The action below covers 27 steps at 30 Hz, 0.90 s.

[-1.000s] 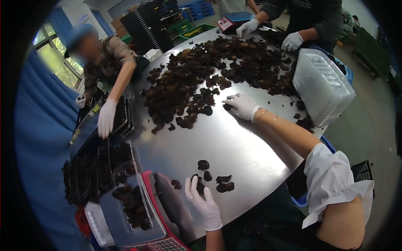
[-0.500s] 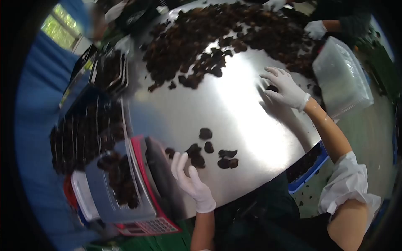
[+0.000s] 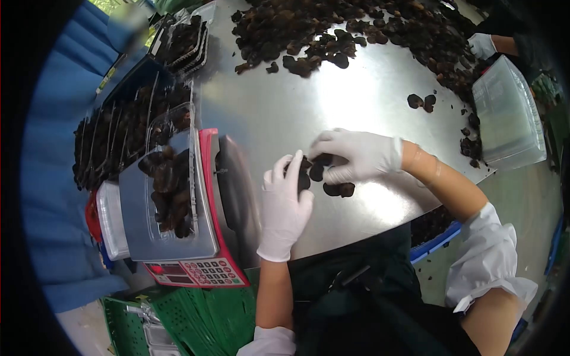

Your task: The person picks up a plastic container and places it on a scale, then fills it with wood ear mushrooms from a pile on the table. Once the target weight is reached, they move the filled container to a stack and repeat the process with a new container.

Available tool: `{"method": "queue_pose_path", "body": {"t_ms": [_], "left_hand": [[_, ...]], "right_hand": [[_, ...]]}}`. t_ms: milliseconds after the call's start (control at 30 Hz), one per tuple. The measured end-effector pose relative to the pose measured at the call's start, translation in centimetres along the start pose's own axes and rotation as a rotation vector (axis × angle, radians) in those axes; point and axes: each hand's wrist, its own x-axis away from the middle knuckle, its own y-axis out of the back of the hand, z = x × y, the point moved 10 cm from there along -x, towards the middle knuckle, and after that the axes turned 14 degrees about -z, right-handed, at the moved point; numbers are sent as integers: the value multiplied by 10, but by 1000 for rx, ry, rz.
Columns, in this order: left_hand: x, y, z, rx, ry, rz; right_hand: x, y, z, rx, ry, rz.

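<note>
Both my hands wear white gloves. My right hand (image 3: 359,155) curls over the metal table, its fingers and thumb closed around a dark brown mushroom piece (image 3: 322,159). My left hand (image 3: 285,204) is upright beside it with fingers stretched and the thumb apart, against a few more dark pieces (image 3: 303,181); its palm side is hidden. Just below my right hand lie two loose mushroom pieces (image 3: 339,190). To the left, a clear plastic tray (image 3: 190,231) with dark pieces in it rests on a red-edged digital scale (image 3: 205,270).
A large heap of dark pieces (image 3: 297,29) covers the far side of the metal table (image 3: 249,107). Stacked clear trays (image 3: 510,118) stand at right, filled trays (image 3: 127,133) at left. A co-worker's gloved hand (image 3: 482,45) is far right. Green crates (image 3: 196,311) sit below the scale.
My right hand has come from the right side of the table to beside my left hand, closing on a piece. Two pieces now lie where it was. The view has tilted downward.
</note>
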Motion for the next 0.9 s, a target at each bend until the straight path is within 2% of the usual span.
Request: {"method": "queue_pose_path", "body": {"t_ms": [67, 100, 133, 200, 233, 367, 467, 533, 600, 667, 833, 900], "left_hand": [[7, 0, -10, 91, 73, 76], [9, 1, -16, 166, 141, 104], [10, -3, -19, 170, 140, 99], [14, -18, -15, 116, 154, 109], [11, -16, -16, 149, 136, 42], [12, -18, -7, 341, 272, 71], [16, -18, -3, 352, 251, 21], [17, -18, -3, 373, 232, -24], [17, -22, -2, 405, 236, -23], [16, -20, 0, 427, 244, -20], [17, -19, 1, 468, 242, 53], [15, -18, 0, 494, 264, 96]], "right_hand": [[26, 4, 4, 53, 10, -23], [34, 2, 4, 101, -112, 40], [37, -5, 6, 107, -112, 41], [39, -4, 0, 160, -123, -137], [36, -4, -6, 130, -162, -166], [32, -3, -8, 116, -172, -148], [39, 8, 3, 259, -102, -101], [35, 31, 32, 348, 81, -344], [29, 21, 21, 277, 102, -368], [24, -4, 14, 617, 281, -321], [29, 10, 18, 473, 263, -292], [51, 63, 24, 280, 124, -531]]}}
